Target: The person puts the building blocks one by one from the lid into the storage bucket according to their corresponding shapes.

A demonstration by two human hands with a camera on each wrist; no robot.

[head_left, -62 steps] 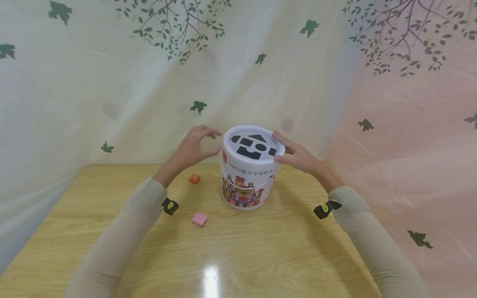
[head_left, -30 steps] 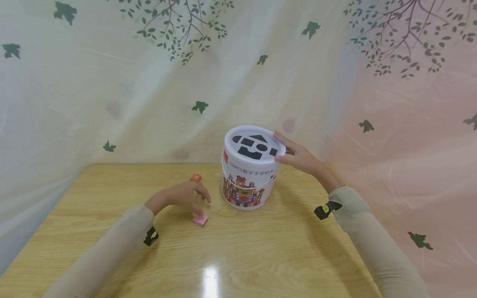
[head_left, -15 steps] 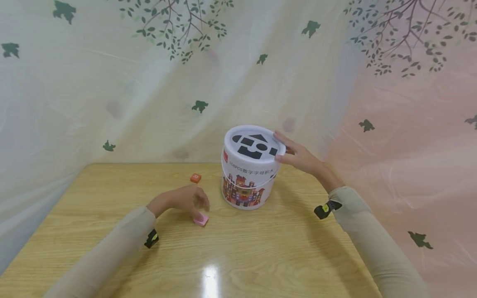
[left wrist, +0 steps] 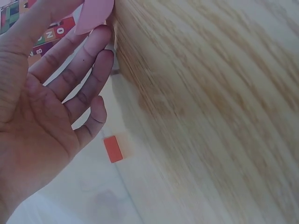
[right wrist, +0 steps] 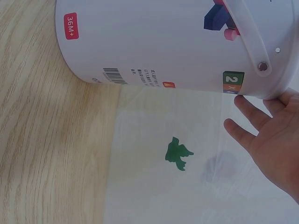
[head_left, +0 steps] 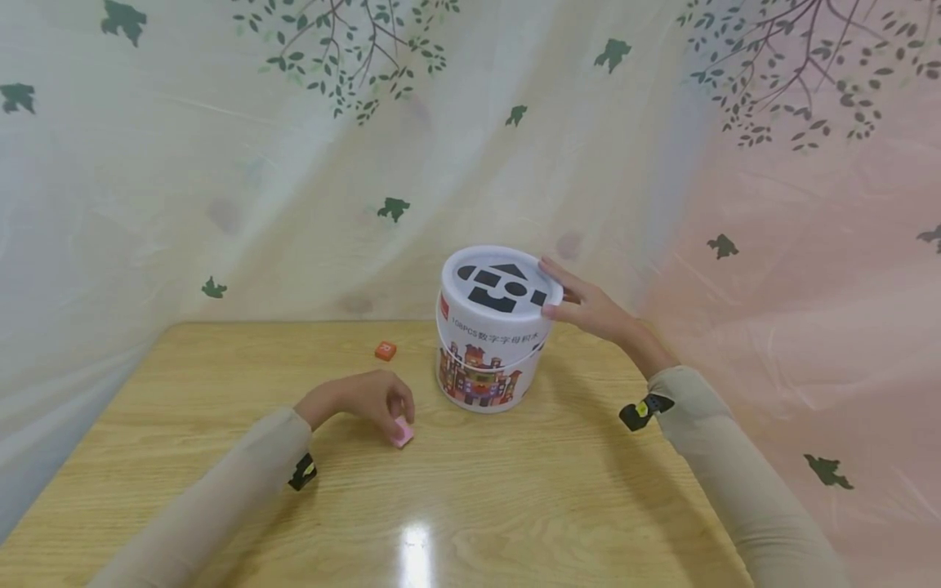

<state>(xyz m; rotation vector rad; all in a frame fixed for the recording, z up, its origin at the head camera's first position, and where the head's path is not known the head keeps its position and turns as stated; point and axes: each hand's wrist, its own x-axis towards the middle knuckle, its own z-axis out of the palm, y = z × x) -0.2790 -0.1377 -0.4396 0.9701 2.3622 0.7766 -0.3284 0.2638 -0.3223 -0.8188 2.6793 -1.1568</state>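
Observation:
In the head view my left hand (head_left: 375,400) pinches a pink block (head_left: 403,434), which is tilted close over the tabletop. The left wrist view shows this pink block (left wrist: 96,16) at the fingertips, the other fingers loosely bent. A white lidded bucket (head_left: 488,327) of building blocks stands upright at the table's back middle. My right hand (head_left: 591,309) holds the right side of its lid rim, thumb in front and fingers behind. In the right wrist view the fingers (right wrist: 252,114) reach the bucket (right wrist: 154,42) near its top and handle.
An orange block (head_left: 385,351) marked with an R lies left of the bucket, behind my left hand. The wooden table (head_left: 515,506) ends at a leaf-printed cloth backdrop (head_left: 294,204). The bucket's thin handle (head_left: 485,370) hangs down across its front.
My left hand has come down from beside the bucket's lid to the pink block, taken hold of it and tipped it up. The right hand stays on the lid rim.

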